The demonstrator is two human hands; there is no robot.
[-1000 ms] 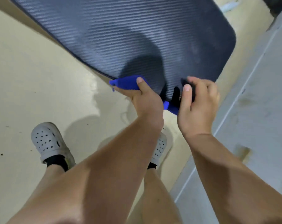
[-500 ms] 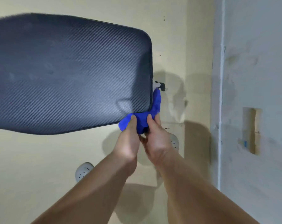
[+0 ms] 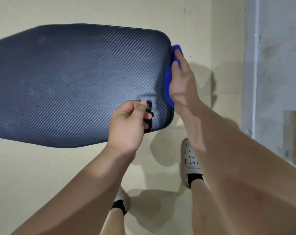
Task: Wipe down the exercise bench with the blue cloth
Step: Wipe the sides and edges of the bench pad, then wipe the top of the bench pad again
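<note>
The exercise bench pad (image 3: pixel 72 82) is dark, with a woven diagonal texture, and fills the left and middle of the view; its rounded end points right. My right hand (image 3: pixel 181 82) presses the blue cloth (image 3: pixel 168 83) flat against the pad's right end edge, fingers pointing up. Much of the cloth is hidden under that hand. My left hand (image 3: pixel 128 122) hovers over the pad's near right corner with fingers loosely curled and nothing in it, casting a dark shadow on the pad.
A cream floor (image 3: pixel 42 175) lies under the bench. My two feet in pale perforated clogs (image 3: pixel 191 158) stand below the pad's end. A grey-white wall (image 3: pixel 279 65) with a vertical pipe runs along the right, with a recess low down.
My left hand has let go of the cloth and moved onto the pad's corner. My right hand has slid the cloth up along the end edge.
</note>
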